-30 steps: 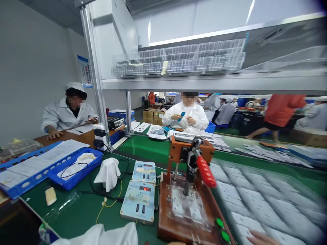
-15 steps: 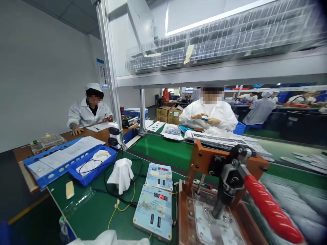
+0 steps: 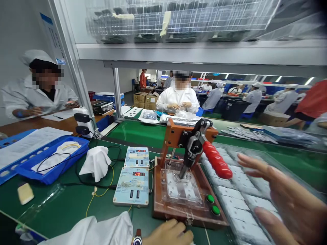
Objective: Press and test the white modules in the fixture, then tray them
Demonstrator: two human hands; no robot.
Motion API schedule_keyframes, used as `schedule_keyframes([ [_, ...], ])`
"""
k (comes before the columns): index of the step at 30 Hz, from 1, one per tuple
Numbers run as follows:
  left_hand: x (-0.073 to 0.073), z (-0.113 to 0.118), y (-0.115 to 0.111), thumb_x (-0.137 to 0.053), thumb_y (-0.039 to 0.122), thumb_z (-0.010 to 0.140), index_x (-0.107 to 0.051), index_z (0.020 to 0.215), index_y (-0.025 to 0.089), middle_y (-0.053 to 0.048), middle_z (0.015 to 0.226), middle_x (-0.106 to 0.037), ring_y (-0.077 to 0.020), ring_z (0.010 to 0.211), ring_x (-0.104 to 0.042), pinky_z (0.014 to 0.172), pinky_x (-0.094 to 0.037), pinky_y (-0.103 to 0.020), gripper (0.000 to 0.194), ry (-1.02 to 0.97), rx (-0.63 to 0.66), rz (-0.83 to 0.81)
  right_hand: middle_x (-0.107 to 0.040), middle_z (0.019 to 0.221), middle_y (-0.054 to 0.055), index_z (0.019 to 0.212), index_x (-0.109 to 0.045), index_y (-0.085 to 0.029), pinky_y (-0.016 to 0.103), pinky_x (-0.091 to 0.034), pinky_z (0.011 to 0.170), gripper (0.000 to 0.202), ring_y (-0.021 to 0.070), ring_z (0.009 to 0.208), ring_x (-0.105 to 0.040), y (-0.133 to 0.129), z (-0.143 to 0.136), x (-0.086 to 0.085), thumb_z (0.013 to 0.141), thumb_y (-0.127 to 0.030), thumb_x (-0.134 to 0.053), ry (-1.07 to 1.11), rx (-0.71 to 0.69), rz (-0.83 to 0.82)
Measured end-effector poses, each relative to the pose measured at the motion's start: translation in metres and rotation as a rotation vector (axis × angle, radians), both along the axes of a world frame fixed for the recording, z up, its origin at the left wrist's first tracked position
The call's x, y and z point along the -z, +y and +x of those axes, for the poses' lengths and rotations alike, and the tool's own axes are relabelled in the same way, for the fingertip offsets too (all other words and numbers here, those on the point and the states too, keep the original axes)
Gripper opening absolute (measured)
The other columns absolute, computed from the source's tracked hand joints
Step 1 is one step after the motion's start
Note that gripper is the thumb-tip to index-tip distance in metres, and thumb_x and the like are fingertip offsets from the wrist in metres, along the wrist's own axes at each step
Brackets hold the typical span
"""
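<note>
My right hand (image 3: 286, 200) is raised at the right, blurred, with fingers and thumb apart and nothing between them. It hovers over a clear tray (image 3: 237, 200) of white rectangular parts, to the right of the red handle (image 3: 217, 160). That handle belongs to a toggle clamp (image 3: 196, 143) on a brown test fixture (image 3: 194, 217), whose clear plate (image 3: 182, 190) sits under the plunger. Low in the middle, my left hand (image 3: 170, 234), below a wristwatch, lies by the fixture's front edge. Its fingers are curled under, and whatever is beneath them is hidden.
Two light-blue meter boxes (image 3: 131, 190) with red digits stand left of the fixture. Further left are a white cloth (image 3: 95, 163), cables and a blue tray (image 3: 53, 170). A metal shelf (image 3: 178, 54) spans overhead. Co-workers sit across the green conveyor (image 3: 135, 132) and at the left.
The view has swung right and down. Both my hands have come into view, as have the fixture's green buttons and more of the tray of white parts.
</note>
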State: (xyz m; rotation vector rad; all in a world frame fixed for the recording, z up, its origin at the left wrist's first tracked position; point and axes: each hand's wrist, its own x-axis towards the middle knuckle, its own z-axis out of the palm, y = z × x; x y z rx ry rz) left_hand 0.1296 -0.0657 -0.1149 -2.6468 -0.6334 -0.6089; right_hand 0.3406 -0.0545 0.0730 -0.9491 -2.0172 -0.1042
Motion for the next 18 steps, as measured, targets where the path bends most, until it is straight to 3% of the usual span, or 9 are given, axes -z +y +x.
schedule_keyframes([
  [2,-0.003,-0.001,-0.001,-0.047,0.043,0.092,-0.049,0.106,0.025,0.001,0.085,-0.059,-0.0107,0.067,-0.051,0.06,-0.036,-0.021,0.023,-0.025,0.019,-0.006,-0.04,0.14,0.008,0.14,-0.032,-0.032,0.056,-0.041,0.096,0.055,0.0326,0.126,-0.04,0.003,-0.022,-0.02,0.086,-0.035,-0.045,-0.091,-0.141,0.111],
  [4,-0.009,-0.002,-0.003,-0.048,0.039,0.092,-0.05,0.104,0.023,0.0,0.088,-0.06,-0.0117,0.069,-0.052,0.061,-0.037,-0.022,0.021,-0.044,0.024,-0.015,-0.039,0.14,0.01,0.138,-0.036,-0.028,0.055,-0.039,0.098,0.048,0.0314,0.127,-0.039,0.01,-0.039,-0.029,0.09,-0.031,-0.042,-0.133,-0.223,0.182],
  [8,-0.024,-0.007,-0.007,-0.049,0.041,0.09,-0.054,0.1,0.018,-0.003,0.094,-0.062,-0.0157,0.076,-0.055,0.063,-0.04,-0.027,0.025,-0.074,0.059,-0.026,-0.051,0.127,0.011,0.131,-0.044,-0.027,0.056,-0.043,0.092,0.037,0.0299,0.119,-0.048,0.03,-0.058,-0.028,0.094,-0.024,-0.037,-0.009,-0.29,0.357],
  [11,-0.03,-0.01,-0.009,-0.051,0.043,0.089,-0.054,0.104,0.016,-0.005,0.098,-0.062,-0.0181,0.08,-0.055,0.066,-0.041,-0.029,0.031,-0.047,0.074,-0.07,-0.057,0.115,0.012,0.126,-0.047,-0.025,0.056,-0.046,0.087,0.033,0.0298,0.111,-0.054,0.047,-0.065,-0.025,0.095,-0.032,-0.036,0.056,-0.316,0.513],
  [14,-0.029,-0.013,-0.009,-0.047,0.049,0.089,-0.052,0.11,0.016,-0.006,0.103,-0.061,-0.0194,0.083,-0.055,0.07,-0.042,-0.03,0.04,-0.053,0.087,-0.116,-0.059,0.108,0.01,0.122,-0.047,-0.026,0.049,-0.051,0.079,0.03,0.0268,0.102,-0.059,0.063,-0.071,-0.024,0.095,-0.036,-0.036,0.133,-0.348,0.655],
  [18,-0.025,-0.013,-0.009,-0.04,0.055,0.089,-0.051,0.113,0.016,-0.006,0.107,-0.06,-0.0198,0.086,-0.055,0.074,-0.042,-0.032,0.047,-0.082,0.101,-0.144,-0.057,0.102,0.01,0.117,-0.048,-0.021,0.044,-0.054,0.072,0.027,0.0259,0.098,-0.061,0.068,-0.074,-0.028,0.093,-0.032,-0.045,0.035,-0.395,0.741],
])
